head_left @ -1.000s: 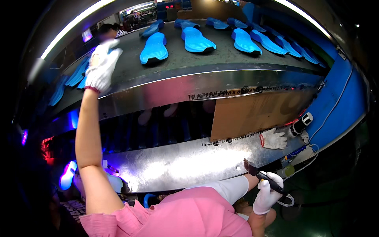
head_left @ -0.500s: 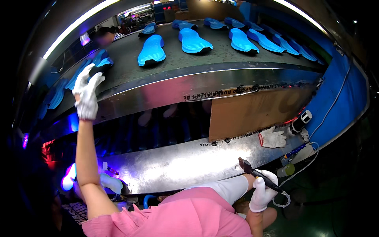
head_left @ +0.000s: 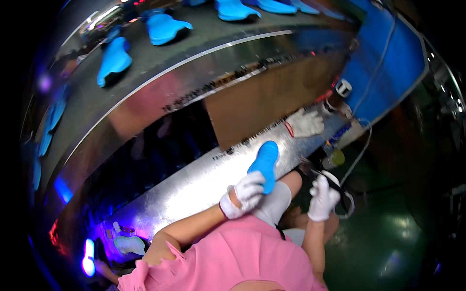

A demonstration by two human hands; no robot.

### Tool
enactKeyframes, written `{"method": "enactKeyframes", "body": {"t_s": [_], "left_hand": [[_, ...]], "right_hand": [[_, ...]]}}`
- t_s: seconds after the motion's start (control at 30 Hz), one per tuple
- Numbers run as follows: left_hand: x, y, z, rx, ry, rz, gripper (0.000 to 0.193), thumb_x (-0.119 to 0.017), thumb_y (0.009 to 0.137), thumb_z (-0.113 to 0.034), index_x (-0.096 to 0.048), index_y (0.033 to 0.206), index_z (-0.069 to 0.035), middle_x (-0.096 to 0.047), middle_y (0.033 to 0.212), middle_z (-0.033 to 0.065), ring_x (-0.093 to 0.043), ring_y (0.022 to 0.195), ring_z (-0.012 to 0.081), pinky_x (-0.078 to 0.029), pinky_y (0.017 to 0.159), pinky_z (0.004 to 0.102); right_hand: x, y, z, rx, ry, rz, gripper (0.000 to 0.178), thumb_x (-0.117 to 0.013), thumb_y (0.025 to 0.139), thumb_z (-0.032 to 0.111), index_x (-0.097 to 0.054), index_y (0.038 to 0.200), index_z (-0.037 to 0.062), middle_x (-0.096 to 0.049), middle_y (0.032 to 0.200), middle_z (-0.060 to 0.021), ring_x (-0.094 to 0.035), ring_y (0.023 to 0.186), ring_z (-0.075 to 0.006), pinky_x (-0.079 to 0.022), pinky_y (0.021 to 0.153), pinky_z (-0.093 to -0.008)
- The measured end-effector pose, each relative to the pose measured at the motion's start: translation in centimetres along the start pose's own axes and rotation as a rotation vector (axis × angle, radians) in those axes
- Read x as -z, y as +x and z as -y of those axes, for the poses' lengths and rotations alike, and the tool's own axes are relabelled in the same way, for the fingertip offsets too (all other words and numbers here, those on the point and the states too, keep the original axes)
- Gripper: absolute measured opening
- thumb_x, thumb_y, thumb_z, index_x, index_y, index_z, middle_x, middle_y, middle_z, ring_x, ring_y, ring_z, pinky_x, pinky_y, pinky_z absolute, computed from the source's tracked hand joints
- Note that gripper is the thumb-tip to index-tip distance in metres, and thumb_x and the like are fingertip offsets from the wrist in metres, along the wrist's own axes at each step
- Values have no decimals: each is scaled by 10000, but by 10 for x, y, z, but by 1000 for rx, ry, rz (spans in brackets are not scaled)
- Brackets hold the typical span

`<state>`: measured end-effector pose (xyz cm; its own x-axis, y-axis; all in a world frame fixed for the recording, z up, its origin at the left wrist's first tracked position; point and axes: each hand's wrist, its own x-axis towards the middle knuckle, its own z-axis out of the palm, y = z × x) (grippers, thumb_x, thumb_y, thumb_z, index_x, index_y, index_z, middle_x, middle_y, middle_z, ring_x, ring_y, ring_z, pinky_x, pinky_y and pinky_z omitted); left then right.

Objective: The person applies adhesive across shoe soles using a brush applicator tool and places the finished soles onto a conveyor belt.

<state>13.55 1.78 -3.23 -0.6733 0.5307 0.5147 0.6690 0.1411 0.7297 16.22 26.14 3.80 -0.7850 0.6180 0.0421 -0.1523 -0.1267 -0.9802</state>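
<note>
My left hand [head_left: 246, 194], in a white glove, grips a blue shoe sole [head_left: 268, 156] by its near end. The sole is tilted above the near edge of a shiny metal bench [head_left: 189, 189]. To its right, my gloved right hand [head_left: 323, 200] is closed around the dark handle of a brush [head_left: 310, 169], blurred by motion, with a pale cord or tube trailing from it. More blue soles [head_left: 114, 60] lie spaced along a dark conveyor belt [head_left: 145, 68] beyond the bench.
A brown cardboard panel [head_left: 272, 102] stands under the belt. At the bench's right end are a loose white glove [head_left: 305, 123], a white-topped container [head_left: 343, 87] and a yellow-green jar [head_left: 335, 158]. At lower left, another person's hand is by a glowing sole [head_left: 89, 257].
My left hand has come from the belt at the far left down to the bench and now holds a blue sole. The right hand still holds the brush. The view has turned and shifted.
</note>
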Motion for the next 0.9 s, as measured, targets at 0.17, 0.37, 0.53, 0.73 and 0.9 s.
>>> {"method": "enactKeyframes", "body": {"t_s": [0.17,0.37,0.53,0.73,0.9], "left_hand": [[-10,2,14,446,-200,-205,322,-578,822,-269,-573,1089,-88,-536,1213,178,-526,1133,373,-466,914,428],[-19,26,57,923,-1879,-161,709,-241,931,-695,-525,1285,-150,-579,1218,139,-575,1069,291,-486,832,431],[-34,35,57,1118,-1839,-474,754,-222,955,-667,-488,1331,-70,-558,1271,191,-554,1136,341,-443,981,522],[-28,64,7,1087,-1927,-499,660,-289,981,-563,-492,1314,-31,-596,1206,208,-585,1089,357,-448,1002,489],[-24,52,11,612,-2137,-380,726,-343,939,-608,-477,1332,-12,-592,1227,206,-597,1080,368,-472,978,488]], "right_hand": [[-30,33,-62,-84,-226,265,207,-697,858,152,-658,997,4,-608,737,-6,-544,588,-76,-439,501,-238],[-87,31,-84,166,-896,356,208,-682,807,248,-708,907,66,-699,820,-158,-686,756,-314,-532,707,-379],[-65,-18,-43,288,-849,611,209,-667,826,264,-672,955,100,-697,859,-118,-685,817,-281,-539,753,-364],[-76,14,-4,771,-616,367,127,-733,791,112,-670,891,66,-665,823,-110,-656,711,-263,-527,636,-327],[-76,-5,22,625,-466,664,187,-773,739,82,-681,899,53,-691,811,-89,-675,710,-208,-527,654,-297]]}}
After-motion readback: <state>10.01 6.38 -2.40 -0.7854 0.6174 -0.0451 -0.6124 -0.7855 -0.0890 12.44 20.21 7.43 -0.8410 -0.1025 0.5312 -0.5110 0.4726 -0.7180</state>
